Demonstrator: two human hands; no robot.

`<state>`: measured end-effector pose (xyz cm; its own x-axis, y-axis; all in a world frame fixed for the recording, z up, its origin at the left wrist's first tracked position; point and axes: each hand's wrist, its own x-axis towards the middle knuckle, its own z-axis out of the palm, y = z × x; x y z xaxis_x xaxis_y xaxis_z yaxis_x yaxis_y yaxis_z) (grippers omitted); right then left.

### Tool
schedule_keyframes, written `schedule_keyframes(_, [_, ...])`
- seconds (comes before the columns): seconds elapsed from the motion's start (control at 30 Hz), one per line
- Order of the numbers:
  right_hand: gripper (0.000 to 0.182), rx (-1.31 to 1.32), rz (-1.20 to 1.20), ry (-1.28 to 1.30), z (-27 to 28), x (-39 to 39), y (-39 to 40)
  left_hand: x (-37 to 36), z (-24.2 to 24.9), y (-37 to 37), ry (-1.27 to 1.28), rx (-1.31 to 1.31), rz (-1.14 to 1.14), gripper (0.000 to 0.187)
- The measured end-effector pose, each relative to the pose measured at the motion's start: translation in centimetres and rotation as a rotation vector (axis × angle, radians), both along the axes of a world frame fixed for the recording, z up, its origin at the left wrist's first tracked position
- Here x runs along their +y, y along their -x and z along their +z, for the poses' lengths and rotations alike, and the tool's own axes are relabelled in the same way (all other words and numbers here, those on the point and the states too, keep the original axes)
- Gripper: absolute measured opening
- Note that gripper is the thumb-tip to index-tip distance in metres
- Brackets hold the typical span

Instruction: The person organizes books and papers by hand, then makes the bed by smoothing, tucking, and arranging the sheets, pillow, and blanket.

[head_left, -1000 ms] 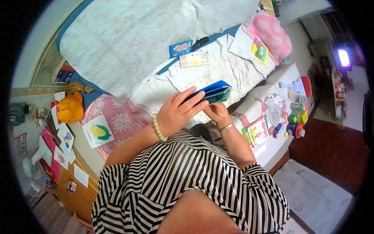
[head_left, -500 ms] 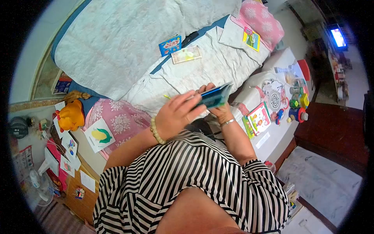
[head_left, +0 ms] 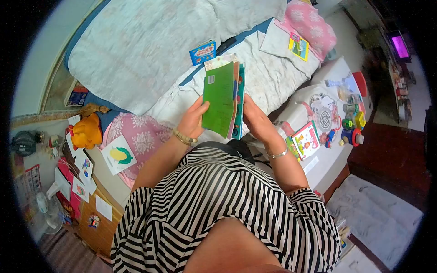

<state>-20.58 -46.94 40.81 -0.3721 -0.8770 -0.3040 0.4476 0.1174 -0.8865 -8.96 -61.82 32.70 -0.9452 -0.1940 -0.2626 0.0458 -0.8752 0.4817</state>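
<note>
A small stack of thin booklets stands upright in front of my chest, its green cover (head_left: 218,102) facing me with a white barcode label near the top left. Behind it, fanned to the right, show the edges of other booklets, among them a teal one (head_left: 241,98). My left hand (head_left: 193,119) is closed on the stack's left edge, thumb on the green cover and fingers behind. Along the right edge lies my right hand (head_left: 260,120), fingers stretched out and flat against the booklets; its thumb is mostly hidden. A pale card or booklet (head_left: 221,61) lies on the bed, partly covered by the stack.
A blue booklet (head_left: 203,53) and a yellow-edged one (head_left: 298,47) rest on the bed quilt (head_left: 145,50). To the right, a covered table (head_left: 298,107) bears booklets (head_left: 306,140), jars and toys. On the left are a corn picture card (head_left: 119,155) and an orange plush (head_left: 86,132).
The booklets have turned upright, so the green cover now faces me. My left hand went from above them to their left edge; my right hand now lies along the right edge.
</note>
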Motion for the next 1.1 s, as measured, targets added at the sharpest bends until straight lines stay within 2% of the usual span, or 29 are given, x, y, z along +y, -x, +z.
schedule_keyframes(0.1, [0.043,0.043,-0.050,0.100,-0.8,-0.2,-0.2,0.0,0.0,0.1,-0.013,0.010,-0.030,0.041])
schedule_keyframes(0.2, [0.044,0.105,0.005,-0.035,0.0,-0.3,-0.2,0.1,0.3,0.1,-0.012,0.011,-0.052,0.042])
schedule_keyframes(0.27, [0.044,0.227,-0.159,0.060,0.2,-0.7,-0.9,0.2,0.4,0.1,-0.001,0.002,-0.055,0.042])
schedule_keyframes(0.37, [0.048,0.347,-0.189,0.080,1.4,-0.8,-1.3,0.4,0.2,-0.1,0.017,-0.048,-0.059,0.042])
schedule_keyframes(0.47, [0.052,0.288,-0.201,0.101,1.7,-1.2,-2.0,0.5,-0.4,-0.3,-0.008,-0.055,-0.092,0.042])
schedule_keyframes(0.63, [0.057,0.356,-0.190,0.092,1.5,-2.1,-2.4,0.2,1.2,-0.6,-0.051,-0.068,-0.101,0.043])
schedule_keyframes(0.9, [0.066,0.421,-0.176,0.059,1.2,-3.1,-2.8,-0.4,1.7,-0.8,-0.139,0.041,-0.183,0.049])
schedule_keyframes(0.93, [0.066,0.420,-0.174,0.058,1.1,-3.3,-2.8,-0.1,1.3,-0.6,-0.156,0.128,-0.157,0.049])
schedule_keyframes(1.0, [0.068,0.494,-0.165,0.026,1.1,-3.4,-2.7,-0.2,1.2,-0.1,-0.163,0.168,-0.168,0.049])
schedule_keyframes(1.1, [0.070,0.464,-0.165,0.018,0.7,-3.7,-2.5,-0.8,0.4,-0.2,-0.202,0.237,-0.210,0.048])
